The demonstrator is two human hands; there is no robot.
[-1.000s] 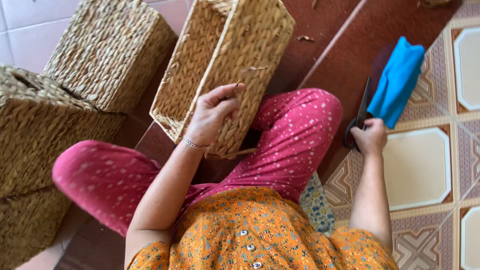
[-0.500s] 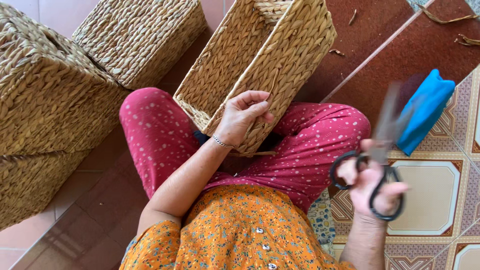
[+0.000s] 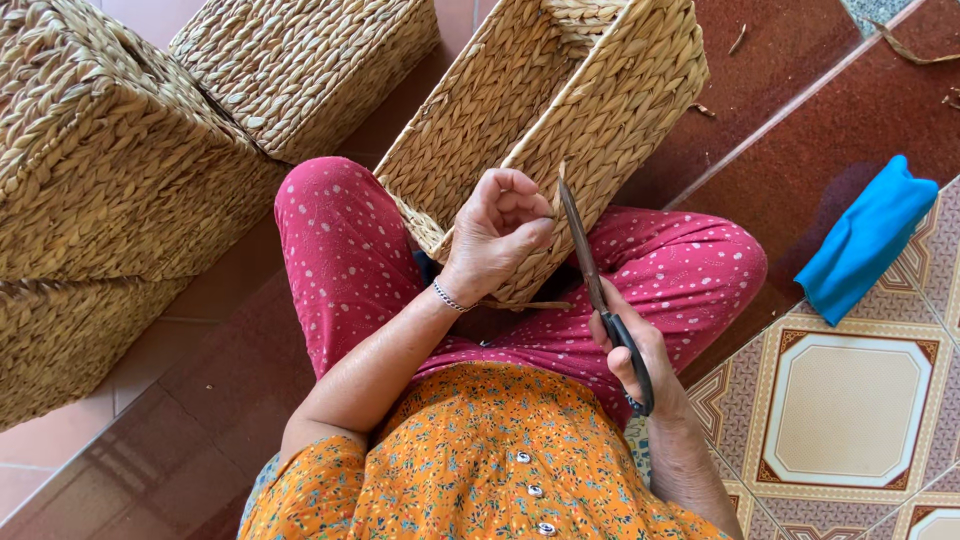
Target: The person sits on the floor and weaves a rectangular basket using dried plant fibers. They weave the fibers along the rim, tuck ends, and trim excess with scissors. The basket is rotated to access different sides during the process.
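With our left hand [image 3: 497,232] we pinch a straw strand against the woven basket [image 3: 545,120] propped on our lap, while our right hand [image 3: 640,360] grips closed scissors [image 3: 598,290] at that strand.

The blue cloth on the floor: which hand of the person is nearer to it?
The right hand. It holds the scissors over the lap, on the same side as the blue cloth but apart from it. The left hand is farther away, against the woven basket.
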